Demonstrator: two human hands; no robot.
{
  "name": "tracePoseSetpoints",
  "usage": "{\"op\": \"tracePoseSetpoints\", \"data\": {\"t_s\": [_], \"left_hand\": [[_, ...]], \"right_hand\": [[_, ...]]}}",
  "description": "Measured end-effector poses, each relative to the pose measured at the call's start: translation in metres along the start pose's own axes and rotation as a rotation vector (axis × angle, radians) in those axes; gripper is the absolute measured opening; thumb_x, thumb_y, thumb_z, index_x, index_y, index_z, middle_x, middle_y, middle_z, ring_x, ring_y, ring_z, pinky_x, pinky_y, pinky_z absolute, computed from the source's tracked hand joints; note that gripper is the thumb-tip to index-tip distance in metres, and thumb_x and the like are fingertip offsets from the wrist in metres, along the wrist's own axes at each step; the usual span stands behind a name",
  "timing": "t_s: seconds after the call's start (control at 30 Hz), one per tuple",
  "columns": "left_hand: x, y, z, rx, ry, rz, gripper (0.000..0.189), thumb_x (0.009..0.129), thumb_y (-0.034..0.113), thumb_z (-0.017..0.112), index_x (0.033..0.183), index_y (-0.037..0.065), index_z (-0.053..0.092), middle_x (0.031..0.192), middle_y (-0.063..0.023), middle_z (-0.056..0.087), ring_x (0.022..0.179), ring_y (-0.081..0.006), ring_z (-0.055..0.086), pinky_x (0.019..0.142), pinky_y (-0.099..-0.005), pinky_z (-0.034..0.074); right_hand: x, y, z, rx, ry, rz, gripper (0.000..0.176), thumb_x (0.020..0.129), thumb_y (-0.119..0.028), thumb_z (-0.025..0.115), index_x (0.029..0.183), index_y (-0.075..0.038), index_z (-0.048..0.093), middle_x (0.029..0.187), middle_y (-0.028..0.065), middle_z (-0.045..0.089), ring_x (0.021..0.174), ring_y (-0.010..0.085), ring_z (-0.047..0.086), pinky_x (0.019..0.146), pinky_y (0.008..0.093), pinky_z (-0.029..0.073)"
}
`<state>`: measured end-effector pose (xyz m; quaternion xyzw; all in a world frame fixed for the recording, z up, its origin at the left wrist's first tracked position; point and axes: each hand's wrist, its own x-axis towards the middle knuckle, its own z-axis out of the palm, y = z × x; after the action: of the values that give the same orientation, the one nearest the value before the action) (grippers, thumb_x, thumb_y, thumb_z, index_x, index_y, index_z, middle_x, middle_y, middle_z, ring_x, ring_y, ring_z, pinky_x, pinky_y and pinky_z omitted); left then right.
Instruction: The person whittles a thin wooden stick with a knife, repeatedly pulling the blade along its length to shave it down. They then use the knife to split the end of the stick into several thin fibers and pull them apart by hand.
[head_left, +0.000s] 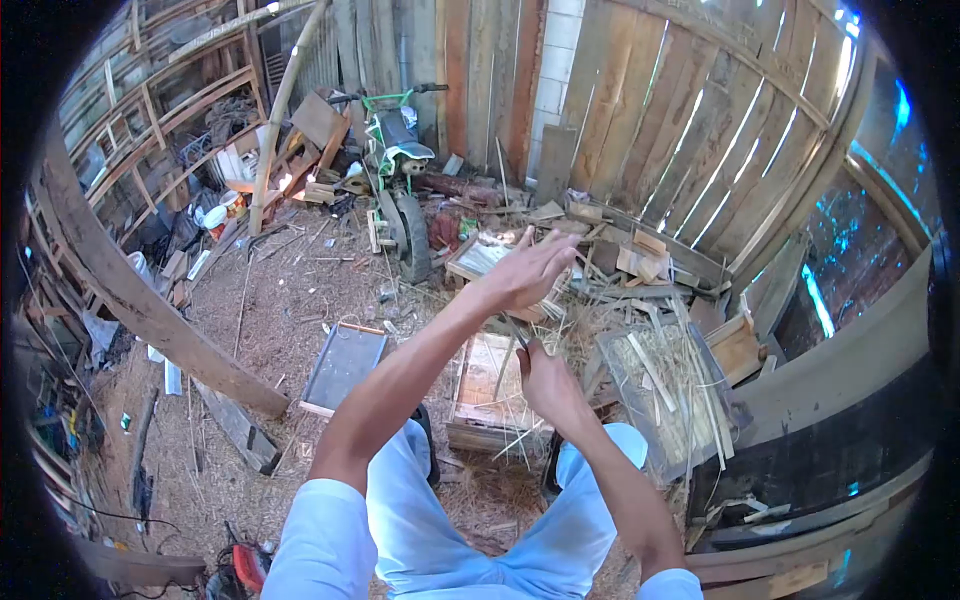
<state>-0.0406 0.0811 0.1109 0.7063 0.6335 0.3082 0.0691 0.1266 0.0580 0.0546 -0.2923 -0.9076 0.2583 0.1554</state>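
My left hand [530, 272] is stretched out in front of me, fingers extended toward the right, with nothing plainly visible in its grasp. Below it, my right hand [552, 385] is closed around what looks like a knife [516, 332], whose narrow dark blade points up and left toward the left hand. Between my knees stands a wooden box [485, 437] with a pale top, and thin wood strips [520, 438] lie across it. Part of the box is hidden by my right hand.
A dark framed panel [345, 368] lies to the left. On the right, a board [655, 400] carries loose strips. A green motorbike [400, 150] stands ahead, near scrap wood [640, 262]. A leaning post [160, 310] crosses the left side. A red tool [248, 568] sits lower left.
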Motion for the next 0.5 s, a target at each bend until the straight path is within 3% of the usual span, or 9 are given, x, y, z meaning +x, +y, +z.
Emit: {"op": "tracePoseSetpoints", "data": {"t_s": [0.03, 0.13, 0.17, 0.2, 0.27, 0.3, 0.37, 0.47, 0.5], "left_hand": [[-0.001, 0.009, -0.011, 0.017, 0.114, 0.080, 0.056, 0.100, 0.043, 0.015, 0.140, 0.008, 0.035, 0.143, -0.0151, 0.038, 0.138, -0.0297, 0.024, 0.115, -0.0491, 0.006], [-0.002, 0.032, -0.037, 0.036, 0.237, 0.172, 0.049, 0.101, 0.037, 0.026, 0.136, 0.006, 0.038, 0.138, -0.0155, 0.043, 0.136, -0.0309, 0.029, 0.115, -0.0488, 0.007], [-0.006, 0.042, -0.041, 0.042, 0.346, 0.218, 0.036, 0.098, 0.023, 0.041, 0.128, 0.005, 0.046, 0.130, -0.0154, 0.051, 0.128, -0.0331, 0.041, 0.113, -0.0492, 0.016], [-0.012, 0.050, -0.044, 0.039, 0.345, 0.219, 0.036, 0.098, 0.023, 0.041, 0.128, 0.005, 0.046, 0.130, -0.0154, 0.051, 0.128, -0.0331, 0.041, 0.113, -0.0492, 0.016], [-0.029, 0.058, -0.050, 0.060, 0.499, 0.244, 0.028, 0.092, 0.008, 0.050, 0.120, 0.003, 0.052, 0.119, -0.0151, 0.058, 0.115, -0.0341, 0.052, 0.105, -0.0454, 0.033], [-0.042, 0.051, -0.043, 0.031, 0.654, 0.213, 0.027, 0.086, -0.005, 0.052, 0.112, 0.002, 0.055, 0.105, -0.0158, 0.062, 0.101, -0.0316, 0.059, 0.093, -0.0402, 0.043], [-0.080, 0.032, -0.017, -0.138, 0.783, -0.040, 0.028, 0.084, -0.007, 0.050, 0.111, 0.001, 0.053, 0.100, -0.0176, 0.060, 0.096, -0.0287, 0.059, 0.088, -0.0387, 0.044], [-0.124, 0.004, 0.036, -0.192, 0.788, -0.210, 0.035, 0.080, -0.002, 0.053, 0.114, 0.001, 0.049, 0.100, -0.0179, 0.058, 0.092, -0.0340, 0.058, 0.082, -0.0379, 0.045], [-0.134, -0.006, 0.060, -0.198, 0.675, -0.238, 0.036, 0.081, 0.000, 0.054, 0.117, 0.001, 0.048, 0.104, -0.0184, 0.058, 0.095, -0.0341, 0.058, 0.082, -0.0375, 0.046]], "right_hand": [[-0.004, 0.001, 0.000, -0.004, 0.002, 0.002, 0.027, 0.095, -0.023, 0.043, 0.098, 0.003, 0.050, 0.069, 0.0325, 0.058, 0.070, 0.0511, 0.057, 0.063, 0.0583, 0.043], [-0.006, 0.006, -0.001, 0.002, -0.013, 0.044, 0.025, 0.096, -0.023, 0.042, 0.099, 0.002, 0.045, 0.068, 0.0322, 0.057, 0.069, 0.0513, 0.056, 0.063, 0.0584, 0.042], [-0.004, 0.008, -0.002, 0.033, -0.012, 0.016, 0.024, 0.096, -0.023, 0.042, 0.098, 0.001, 0.043, 0.067, 0.0321, 0.056, 0.069, 0.0510, 0.056, 0.063, 0.0583, 0.042], [-0.003, 0.010, -0.003, 0.064, -0.010, -0.011, 0.023, 0.096, -0.023, 0.042, 0.097, 0.000, 0.042, 0.066, 0.0320, 0.056, 0.069, 0.0507, 0.056, 0.062, 0.0582, 0.042], [-0.002, 0.017, -0.002, 0.048, 0.023, -0.056, 0.022, 0.096, -0.022, 0.042, 0.097, 0.000, 0.041, 0.065, 0.0316, 0.056, 0.067, 0.0505, 0.056, 0.061, 0.0579, 0.042], [-0.003, 0.020, -0.001, 0.036, 0.048, -0.100, 0.021, 0.097, -0.022, 0.041, 0.096, -0.001, 0.040, 0.064, 0.0313, 0.056, 0.066, 0.0502, 0.056, 0.059, 0.0576, 0.042], [-0.003, 0.018, -0.004, 0.009, 0.057, -0.075, 0.021, 0.097, -0.021, 0.041, 0.096, -0.001, 0.040, 0.063, 0.0300, 0.056, 0.064, 0.0492, 0.057, 0.057, 0.0570, 0.043], [-0.001, 0.019, -0.003, -0.119, 0.063, -0.064, 0.016, 0.094, -0.016, 0.041, 0.096, 0.000, 0.039, 0.063, 0.0276, 0.058, 0.061, 0.0461, 0.060, 0.055, 0.0543, 0.046], [0.000, 0.019, -0.002, -0.223, 0.068, -0.079, 0.013, 0.092, -0.011, 0.041, 0.096, 0.001, 0.040, 0.064, 0.0265, 0.060, 0.060, 0.0440, 0.062, 0.053, 0.0523, 0.049]]}}
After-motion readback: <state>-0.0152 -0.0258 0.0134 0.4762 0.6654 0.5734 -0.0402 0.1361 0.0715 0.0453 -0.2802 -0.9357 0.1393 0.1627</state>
